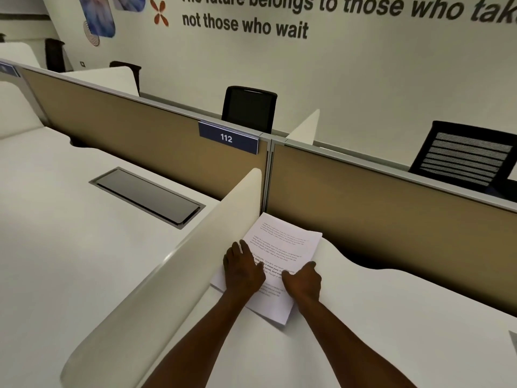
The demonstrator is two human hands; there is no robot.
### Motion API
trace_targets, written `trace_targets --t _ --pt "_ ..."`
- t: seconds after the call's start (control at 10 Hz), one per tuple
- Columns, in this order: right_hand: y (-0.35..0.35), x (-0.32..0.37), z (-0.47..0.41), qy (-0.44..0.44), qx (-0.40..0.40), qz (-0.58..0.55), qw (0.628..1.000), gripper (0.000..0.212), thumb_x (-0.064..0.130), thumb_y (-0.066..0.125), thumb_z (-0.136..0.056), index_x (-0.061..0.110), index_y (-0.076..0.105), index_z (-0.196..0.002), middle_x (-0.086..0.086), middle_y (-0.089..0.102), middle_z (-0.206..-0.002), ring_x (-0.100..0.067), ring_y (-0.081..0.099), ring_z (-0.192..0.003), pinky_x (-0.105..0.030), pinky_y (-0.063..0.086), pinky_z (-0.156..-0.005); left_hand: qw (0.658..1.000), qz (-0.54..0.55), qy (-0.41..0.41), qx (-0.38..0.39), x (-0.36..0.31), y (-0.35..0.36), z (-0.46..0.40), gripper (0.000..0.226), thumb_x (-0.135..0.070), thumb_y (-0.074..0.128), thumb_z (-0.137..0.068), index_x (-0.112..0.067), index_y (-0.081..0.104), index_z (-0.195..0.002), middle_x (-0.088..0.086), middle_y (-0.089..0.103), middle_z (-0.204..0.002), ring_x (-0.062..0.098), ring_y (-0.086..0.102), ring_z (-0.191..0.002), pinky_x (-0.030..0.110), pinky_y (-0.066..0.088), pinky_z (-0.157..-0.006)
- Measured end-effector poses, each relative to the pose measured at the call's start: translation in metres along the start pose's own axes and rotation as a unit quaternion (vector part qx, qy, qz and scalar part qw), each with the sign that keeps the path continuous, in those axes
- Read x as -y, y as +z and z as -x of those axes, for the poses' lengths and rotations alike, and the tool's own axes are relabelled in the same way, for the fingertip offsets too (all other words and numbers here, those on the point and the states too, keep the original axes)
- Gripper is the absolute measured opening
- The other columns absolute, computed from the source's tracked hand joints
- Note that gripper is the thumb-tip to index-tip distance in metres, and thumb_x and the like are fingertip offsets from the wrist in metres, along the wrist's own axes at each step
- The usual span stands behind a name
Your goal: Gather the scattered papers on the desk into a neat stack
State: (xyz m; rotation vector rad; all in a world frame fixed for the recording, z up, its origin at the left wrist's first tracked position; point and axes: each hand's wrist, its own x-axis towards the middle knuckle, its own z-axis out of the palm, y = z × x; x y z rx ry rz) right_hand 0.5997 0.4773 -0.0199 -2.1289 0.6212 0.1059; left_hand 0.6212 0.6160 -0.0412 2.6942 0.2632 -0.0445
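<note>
A stack of white printed papers lies on the white desk, tucked into the corner beside the curved cream side divider. Its edges are roughly lined up, with lower sheets peeking out at the near corner. My left hand lies flat on the stack's left side, fingers spread. My right hand presses on the stack's right edge with its fingers curled down onto the paper. Both forearms reach in from the bottom of the view.
A tan partition with a "112" label backs the desk. Left of the divider, the neighbouring desk has a dark cable hatch. Black chairs stand behind the partition. A grey object's edge shows at far right.
</note>
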Motion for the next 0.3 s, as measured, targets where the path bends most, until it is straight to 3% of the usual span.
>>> trace_targets --t 0.2,0.3 --pt "-0.017 -0.010 0.005 -0.001 -0.024 0.134 0.991 0.092 0.059 0.065 -0.083 -0.003 0.034 -0.145 -0.020 0.047 -0.140 -0.034 0.055 -0.124 -0.040 0.051 -0.098 1.000 0.005 0.004 -0.009 0.000 -0.001 0.006 0.085 -0.045 0.052 -0.095 -0.003 0.010 -0.157 0.017 0.019 -0.163 0.032 0.019 -0.152 0.041 0.015 -0.124" --pt "-0.032 -0.020 0.006 -0.018 -0.034 0.157 0.987 0.094 0.062 0.059 -0.086 0.001 0.029 -0.150 -0.020 0.042 -0.145 -0.034 0.051 -0.129 -0.040 0.049 -0.102 0.998 0.026 0.029 -0.058 -0.005 -0.005 0.009 0.080 -0.041 0.050 -0.097 -0.005 0.013 -0.157 0.016 0.019 -0.165 0.030 0.015 -0.154 0.040 0.012 -0.125"
